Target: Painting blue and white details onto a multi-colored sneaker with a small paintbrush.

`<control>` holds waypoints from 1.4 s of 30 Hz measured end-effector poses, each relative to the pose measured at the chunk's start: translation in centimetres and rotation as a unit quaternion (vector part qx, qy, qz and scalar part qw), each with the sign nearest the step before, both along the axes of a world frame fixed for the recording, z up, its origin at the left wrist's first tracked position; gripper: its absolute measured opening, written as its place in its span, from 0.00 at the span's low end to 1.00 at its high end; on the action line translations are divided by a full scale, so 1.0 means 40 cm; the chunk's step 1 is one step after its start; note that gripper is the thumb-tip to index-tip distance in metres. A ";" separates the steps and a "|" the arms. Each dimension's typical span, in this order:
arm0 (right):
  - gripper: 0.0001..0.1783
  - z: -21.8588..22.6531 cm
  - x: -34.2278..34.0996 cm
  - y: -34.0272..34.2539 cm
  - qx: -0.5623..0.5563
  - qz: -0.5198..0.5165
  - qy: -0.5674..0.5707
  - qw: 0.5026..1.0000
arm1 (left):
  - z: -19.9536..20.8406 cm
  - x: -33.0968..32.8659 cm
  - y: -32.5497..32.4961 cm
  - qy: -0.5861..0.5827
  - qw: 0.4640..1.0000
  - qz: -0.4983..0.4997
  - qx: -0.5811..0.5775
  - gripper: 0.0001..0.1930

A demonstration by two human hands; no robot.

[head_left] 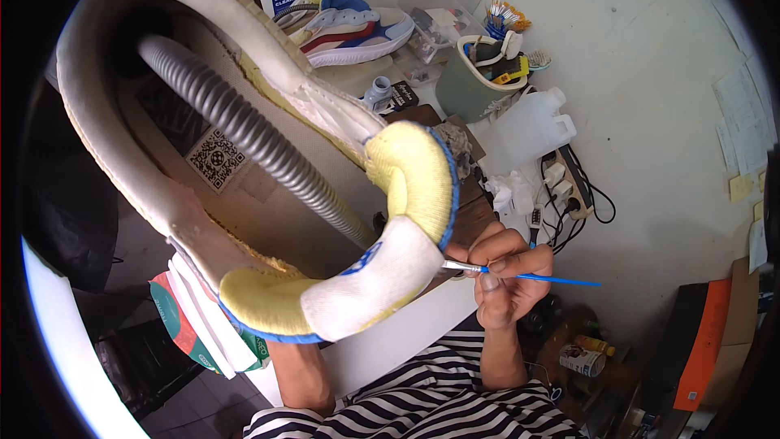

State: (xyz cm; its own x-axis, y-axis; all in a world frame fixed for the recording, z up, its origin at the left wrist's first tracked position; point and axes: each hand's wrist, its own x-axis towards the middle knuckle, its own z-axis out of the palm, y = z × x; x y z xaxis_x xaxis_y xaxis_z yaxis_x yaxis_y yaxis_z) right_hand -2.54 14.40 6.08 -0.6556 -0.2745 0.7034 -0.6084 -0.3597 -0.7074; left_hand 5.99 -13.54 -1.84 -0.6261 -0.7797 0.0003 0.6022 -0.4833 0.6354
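A sneaker [370, 284] with a pale upper, yellow lining and blue edging fills the left and middle, raised close to me with its opening facing up. A grey coiled spring of a shoe tree [244, 130] runs lengthwise inside it. My left forearm [302, 378] goes up behind the sneaker, which hides that hand and its fingers. My right hand [508, 276] pinches a thin blue paintbrush [552, 280] between thumb and fingers. The brush's pale tip end lies at the sneaker's padded white heel collar; whether it touches is hard to tell.
Behind stand another multicoloured sneaker [353, 36], a small open bottle [379, 91], a grey-green bin [467, 89] of tools and a white jug [524, 130]. A power strip [578, 183] with cables lies at right. An orange-and-black box [703, 341] stands lower right.
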 end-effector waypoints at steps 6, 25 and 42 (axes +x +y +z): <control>0.09 0.001 0.006 -0.008 -0.014 0.010 -0.001 1.000 | 0.010 -0.006 0.000 -0.002 1.000 0.008 -0.006 0.29; 0.08 -0.040 -0.055 -0.013 -0.080 0.005 -0.158 0.984 | 0.247 -0.087 0.078 0.027 1.000 0.000 -0.004 0.24; 0.05 -0.118 -0.284 -0.196 0.310 -0.115 -0.078 0.940 | 0.266 -0.090 0.010 0.064 0.995 -0.077 -0.005 0.23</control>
State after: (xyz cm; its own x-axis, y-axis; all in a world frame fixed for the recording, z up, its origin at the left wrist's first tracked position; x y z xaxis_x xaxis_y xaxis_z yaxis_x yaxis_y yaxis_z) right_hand -13.89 6.58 1.37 -0.8297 -0.4381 0.3459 -0.4918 0.2805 -0.8243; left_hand 2.40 -13.13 8.79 -0.7321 -0.6746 0.0943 0.5978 -0.5700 0.5637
